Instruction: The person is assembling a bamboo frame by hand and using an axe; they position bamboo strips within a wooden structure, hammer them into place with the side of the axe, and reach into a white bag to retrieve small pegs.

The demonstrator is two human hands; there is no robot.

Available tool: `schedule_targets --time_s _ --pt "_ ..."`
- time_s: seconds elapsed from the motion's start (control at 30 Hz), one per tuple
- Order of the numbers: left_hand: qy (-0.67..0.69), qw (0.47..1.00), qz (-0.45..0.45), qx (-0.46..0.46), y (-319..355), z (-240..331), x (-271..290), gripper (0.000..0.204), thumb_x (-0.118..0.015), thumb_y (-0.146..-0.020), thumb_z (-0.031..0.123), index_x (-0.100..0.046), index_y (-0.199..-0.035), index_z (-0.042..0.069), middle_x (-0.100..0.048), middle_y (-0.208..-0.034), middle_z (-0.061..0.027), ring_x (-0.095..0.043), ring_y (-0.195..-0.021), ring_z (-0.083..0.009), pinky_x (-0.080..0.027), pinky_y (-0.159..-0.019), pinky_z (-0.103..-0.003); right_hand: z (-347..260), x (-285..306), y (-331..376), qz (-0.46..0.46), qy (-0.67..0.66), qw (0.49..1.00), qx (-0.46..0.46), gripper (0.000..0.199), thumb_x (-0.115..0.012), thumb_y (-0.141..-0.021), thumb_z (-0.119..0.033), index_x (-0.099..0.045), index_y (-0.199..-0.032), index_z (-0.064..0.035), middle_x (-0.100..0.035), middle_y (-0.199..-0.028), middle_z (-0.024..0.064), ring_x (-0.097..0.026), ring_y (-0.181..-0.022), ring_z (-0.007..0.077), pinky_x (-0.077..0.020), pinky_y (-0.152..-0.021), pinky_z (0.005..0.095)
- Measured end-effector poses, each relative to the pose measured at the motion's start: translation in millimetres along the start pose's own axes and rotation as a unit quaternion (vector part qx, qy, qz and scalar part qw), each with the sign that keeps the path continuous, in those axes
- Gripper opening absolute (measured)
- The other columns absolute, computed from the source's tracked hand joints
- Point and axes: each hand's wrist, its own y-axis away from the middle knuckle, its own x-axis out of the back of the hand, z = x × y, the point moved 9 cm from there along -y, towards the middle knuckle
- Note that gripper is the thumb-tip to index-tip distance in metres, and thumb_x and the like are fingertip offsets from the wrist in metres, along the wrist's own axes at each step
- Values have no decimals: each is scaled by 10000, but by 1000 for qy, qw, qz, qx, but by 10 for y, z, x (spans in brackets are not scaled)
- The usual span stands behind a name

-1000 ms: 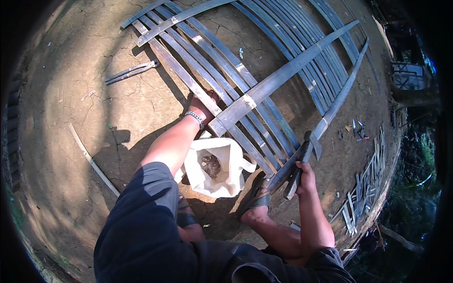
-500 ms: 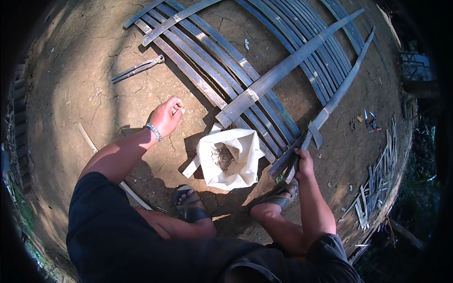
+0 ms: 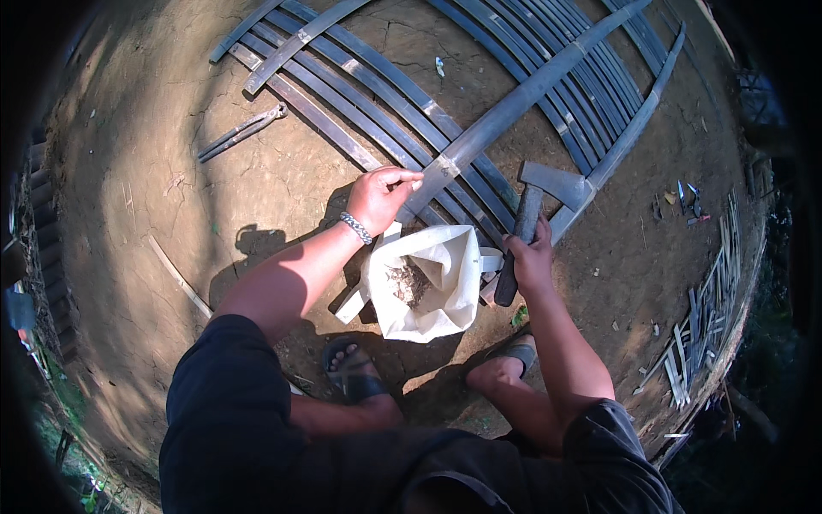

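Note:
My right hand (image 3: 533,259) grips the dark handle of a hatchet (image 3: 555,182), its metal head raised beside the slatted frame. My left hand (image 3: 378,204) is pinched closed by the near end of a wide bamboo crosspiece (image 3: 501,107); whatever its fingertips hold is too small to make out. That crosspiece lies over several long dark bamboo slats (image 3: 377,128). Between my feet and the frame stands an open white sack (image 3: 468,287) with thin brownish pieces inside, perhaps nails.
Long-handled pincers (image 3: 244,133) lie on the cracked dirt at the left. A pale stick (image 3: 178,274) rests nearer me. On the right are a pile of split bamboo strips (image 3: 698,330) and small scattered tools (image 3: 687,201). My sandalled feet flank the sack.
My left hand has moved right, from bare ground to the crosspiece's end. My right hand has lifted the hatchet and turned its head upward and left.

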Motion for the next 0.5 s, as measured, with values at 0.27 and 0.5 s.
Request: schedule_targets --time_s 0.27,0.5 --pt "-166 965 184 -88 42 -160 -385 60 -784 -854 139 -794 -905 108 -759 -911 -62 -698 -913 -252 -497 -883 -377 -205 -418 71 -79 -68 994 18 693 -737 -774 -72 -504 -1409 77 -400 -1471 148 -458 -1324 257 -358 -1139 343" --pt "-185 962 177 -90 30 -181 -437 83 -779 -867 155 -795 -930 104 -730 -967 -57 -661 -968 -258 -477 -891 -373 -20 -482 70 -81 -127 989 8 691 -764 -751 -115 -541 -1378 72 -410 -1505 158 -443 -1388 279 -356 -1152 352"
